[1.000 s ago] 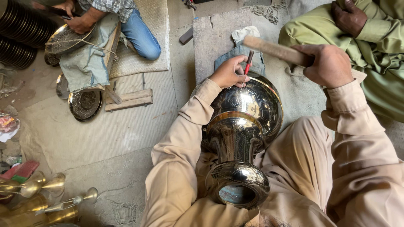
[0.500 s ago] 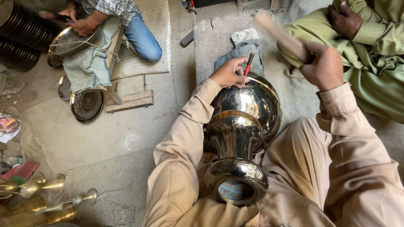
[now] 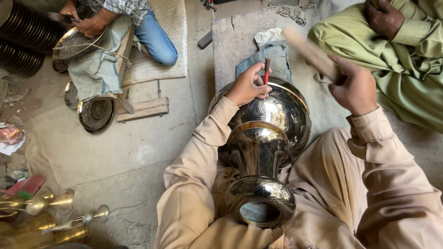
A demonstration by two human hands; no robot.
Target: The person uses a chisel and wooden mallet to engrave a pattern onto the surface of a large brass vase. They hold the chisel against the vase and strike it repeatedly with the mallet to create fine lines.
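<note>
A large polished metal vase (image 3: 263,138) lies on its side across your lap at centre frame, base toward you, so its rounded body faces up for working. Your left hand (image 3: 247,85) pinches a red-handled chisel (image 3: 266,74) upright against that body, fingers closed around it. Your right hand (image 3: 353,85), upper right, grips a blurred wooden mallet (image 3: 309,53), wrist cocked, raised beside the chisel.

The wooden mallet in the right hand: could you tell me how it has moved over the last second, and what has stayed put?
The right hand has swung the wooden mallet up and back, from lying level over the chisel to raised and tilted. The left hand still holds the red-handled chisel against the shiny metal vase, which lies unmoved across the lap.
</note>
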